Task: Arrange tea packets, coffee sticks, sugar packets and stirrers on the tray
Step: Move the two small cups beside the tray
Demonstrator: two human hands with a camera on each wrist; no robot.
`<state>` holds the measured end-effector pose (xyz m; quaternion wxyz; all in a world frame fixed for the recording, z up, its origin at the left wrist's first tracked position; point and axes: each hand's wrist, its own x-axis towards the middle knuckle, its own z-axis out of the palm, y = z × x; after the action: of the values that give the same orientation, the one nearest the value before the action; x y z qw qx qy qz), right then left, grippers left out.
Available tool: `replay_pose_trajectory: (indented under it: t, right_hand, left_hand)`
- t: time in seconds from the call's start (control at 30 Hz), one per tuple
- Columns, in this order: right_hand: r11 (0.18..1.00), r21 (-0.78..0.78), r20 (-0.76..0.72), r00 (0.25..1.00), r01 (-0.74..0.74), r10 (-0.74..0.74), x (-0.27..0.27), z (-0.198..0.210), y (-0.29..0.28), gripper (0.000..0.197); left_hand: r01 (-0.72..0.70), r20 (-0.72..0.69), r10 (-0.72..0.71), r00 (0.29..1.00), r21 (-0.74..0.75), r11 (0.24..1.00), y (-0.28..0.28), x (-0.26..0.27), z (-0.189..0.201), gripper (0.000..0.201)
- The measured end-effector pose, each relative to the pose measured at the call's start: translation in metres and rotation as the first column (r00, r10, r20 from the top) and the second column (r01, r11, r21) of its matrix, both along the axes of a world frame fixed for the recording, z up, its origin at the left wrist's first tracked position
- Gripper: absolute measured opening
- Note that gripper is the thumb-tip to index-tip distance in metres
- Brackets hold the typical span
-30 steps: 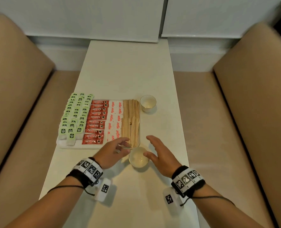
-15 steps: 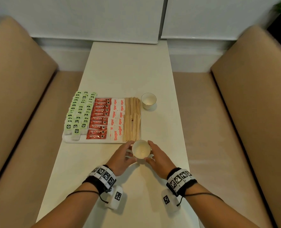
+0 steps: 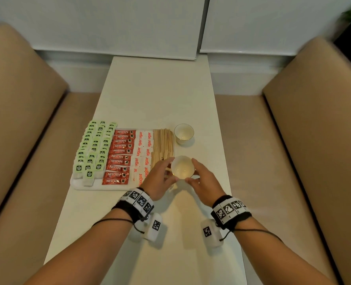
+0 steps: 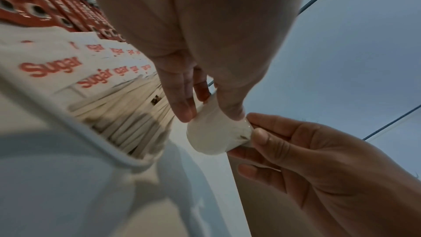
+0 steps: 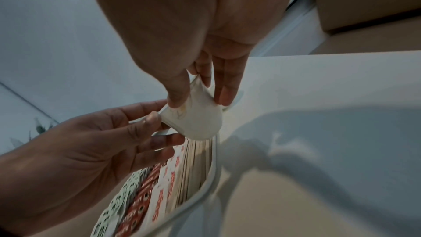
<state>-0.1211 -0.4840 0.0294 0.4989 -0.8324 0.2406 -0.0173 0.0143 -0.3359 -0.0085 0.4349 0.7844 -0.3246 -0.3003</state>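
A white tray on the table holds rows of green tea packets, red coffee sticks, white sugar packets and wooden stirrers. Both hands hold a small white cup in the air by its rim, just off the tray's near right corner. My left hand pinches its left side, my right hand its right side. In the left wrist view the cup hangs clear of the table beside the stirrers. The right wrist view shows the cup above the tray edge.
A second white cup stands on the table right of the tray's far corner. The narrow white table runs between two beige benches, with a white wall behind.
Both hands closed on the near cup, lifted it off the table and carried it forward to the tray's near right corner. The head view has shifted.
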Motion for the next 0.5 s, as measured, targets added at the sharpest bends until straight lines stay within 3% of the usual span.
replay_pose_trajectory:
  t: [0.33, 0.5]
  right_hand:
    - [1.0, -0.003, -0.017, 1.0, 0.012, -0.012, 0.042, -0.023, -0.036, 0.047]
    - [1.0, 0.007, -0.036, 0.999, 0.014, -0.014, 0.046, -0.036, -0.041, 0.046]
  left_hand:
    - [0.01, 0.077, -0.016, 0.997, 0.067, 0.998, -0.043, 0.037, -0.018, 0.062]
    - [0.007, 0.051, -0.01, 0.999, 0.073, 0.997, -0.05, 0.041, -0.032, 0.061]
